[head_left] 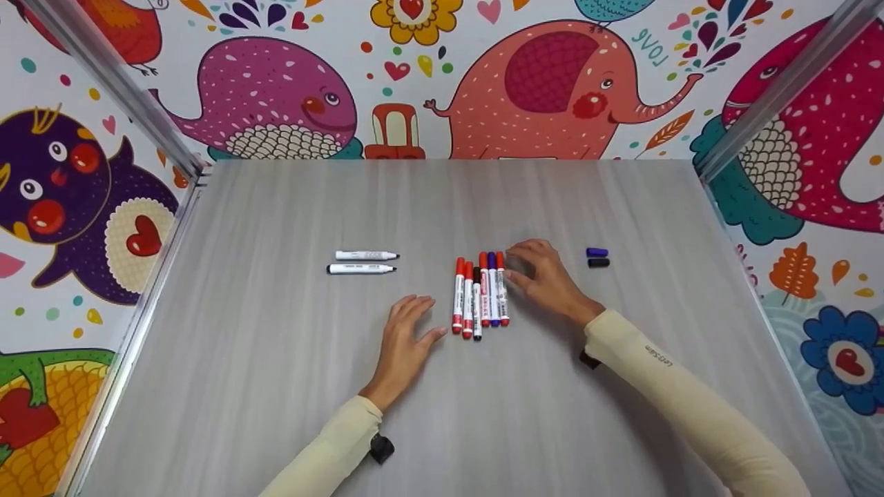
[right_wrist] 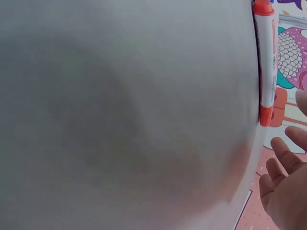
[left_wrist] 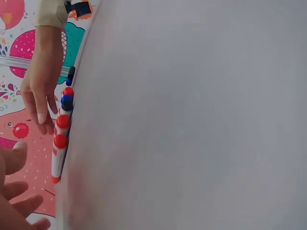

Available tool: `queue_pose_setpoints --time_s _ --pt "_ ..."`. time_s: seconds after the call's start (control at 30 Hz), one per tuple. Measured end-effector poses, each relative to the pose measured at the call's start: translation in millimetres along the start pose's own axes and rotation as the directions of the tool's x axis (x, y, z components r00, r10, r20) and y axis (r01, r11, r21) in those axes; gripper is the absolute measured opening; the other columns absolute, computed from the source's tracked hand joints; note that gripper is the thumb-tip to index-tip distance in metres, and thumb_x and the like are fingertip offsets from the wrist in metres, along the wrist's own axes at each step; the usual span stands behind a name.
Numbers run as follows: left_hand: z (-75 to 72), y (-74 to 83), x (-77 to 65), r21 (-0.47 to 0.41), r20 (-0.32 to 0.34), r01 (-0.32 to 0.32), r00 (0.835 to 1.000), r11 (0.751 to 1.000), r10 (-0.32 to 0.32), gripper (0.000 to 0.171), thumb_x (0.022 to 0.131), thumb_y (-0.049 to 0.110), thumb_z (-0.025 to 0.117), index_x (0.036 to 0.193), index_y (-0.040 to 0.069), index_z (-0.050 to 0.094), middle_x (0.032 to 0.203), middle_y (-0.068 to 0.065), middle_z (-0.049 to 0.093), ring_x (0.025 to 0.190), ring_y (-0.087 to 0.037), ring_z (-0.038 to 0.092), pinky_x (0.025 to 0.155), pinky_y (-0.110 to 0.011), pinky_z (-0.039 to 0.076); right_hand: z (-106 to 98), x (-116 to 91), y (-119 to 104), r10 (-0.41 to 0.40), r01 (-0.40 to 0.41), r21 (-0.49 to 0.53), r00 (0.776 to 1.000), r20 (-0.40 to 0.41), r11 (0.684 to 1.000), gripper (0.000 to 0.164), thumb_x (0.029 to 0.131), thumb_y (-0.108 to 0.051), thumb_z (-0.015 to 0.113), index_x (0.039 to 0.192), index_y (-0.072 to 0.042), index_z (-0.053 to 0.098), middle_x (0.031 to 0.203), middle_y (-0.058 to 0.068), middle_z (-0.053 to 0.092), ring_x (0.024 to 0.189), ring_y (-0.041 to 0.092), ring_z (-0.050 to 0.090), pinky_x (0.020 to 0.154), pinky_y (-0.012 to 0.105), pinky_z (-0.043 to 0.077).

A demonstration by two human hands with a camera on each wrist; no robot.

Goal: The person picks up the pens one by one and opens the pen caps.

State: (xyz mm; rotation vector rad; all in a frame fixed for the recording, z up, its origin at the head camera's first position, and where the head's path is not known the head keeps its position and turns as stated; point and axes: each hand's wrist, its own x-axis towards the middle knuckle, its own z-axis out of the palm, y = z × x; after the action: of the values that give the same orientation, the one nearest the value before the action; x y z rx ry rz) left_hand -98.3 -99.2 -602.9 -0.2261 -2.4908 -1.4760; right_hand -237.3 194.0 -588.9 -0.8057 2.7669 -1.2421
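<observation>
Several capped markers lie side by side mid-table in the head view: red markers [head_left: 458,297], a black one [head_left: 477,304] and a blue one [head_left: 493,290]. Just left of this row, my left hand [head_left: 406,342] is held with fingers spread, touching no marker that I can see. My right hand [head_left: 545,276] is at the row's right end, fingers loosely bent beside the rightmost red marker [head_left: 503,290]; whether it touches cannot be made out. In the right wrist view a red-capped marker [right_wrist: 266,62] lies apart from my fingers [right_wrist: 288,155].
Two uncapped markers [head_left: 366,255] lie to the left, tips pointing right. A blue cap [head_left: 597,252] and a black cap [head_left: 599,263] lie at the right. Patterned walls [head_left: 539,90] and metal posts [head_left: 780,90] border the grey table [head_left: 276,386].
</observation>
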Motion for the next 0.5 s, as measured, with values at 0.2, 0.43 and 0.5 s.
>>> queue_pose_setpoints --time_s 0.2,0.43,0.5 --pt "12.9 4.3 -2.2 -0.026 0.003 0.037 0.999 0.999 -0.037 0.053 0.090 0.008 0.090 0.138 -0.006 0.071 0.143 -0.019 0.068 0.146 -0.042 0.051 0.120 -0.061 0.042 10.3 4.1 -8.2 -0.001 0.000 0.017 0.999 0.039 1.000 0.043 0.103 -0.015 0.079 0.141 0.003 0.070 0.142 0.017 0.065 0.138 0.037 0.048 0.119 0.060 0.037" --pt "22.4 4.1 -1.4 -0.015 0.023 0.060 0.998 0.998 -0.060 0.055 0.091 0.010 0.090 0.140 -0.004 0.070 0.146 -0.017 0.067 0.150 -0.041 0.048 0.124 -0.060 0.038 22.5 13.1 -13.8 -0.048 0.047 0.002 0.997 0.063 0.999 0.046 0.103 -0.021 0.081 0.142 0.001 0.070 0.143 0.018 0.064 0.139 0.038 0.048 0.119 0.061 0.034" --pt "24.5 3.3 -1.4 -0.009 0.018 0.066 0.998 0.998 -0.065 0.055 0.091 0.011 0.090 0.140 -0.004 0.070 0.147 -0.017 0.067 0.151 -0.041 0.047 0.126 -0.061 0.034 25.6 16.1 -15.3 -0.064 0.065 -0.001 0.996 0.069 0.998 0.046 0.103 -0.024 0.080 0.141 0.001 0.071 0.143 0.018 0.064 0.139 0.038 0.047 0.119 0.061 0.033"
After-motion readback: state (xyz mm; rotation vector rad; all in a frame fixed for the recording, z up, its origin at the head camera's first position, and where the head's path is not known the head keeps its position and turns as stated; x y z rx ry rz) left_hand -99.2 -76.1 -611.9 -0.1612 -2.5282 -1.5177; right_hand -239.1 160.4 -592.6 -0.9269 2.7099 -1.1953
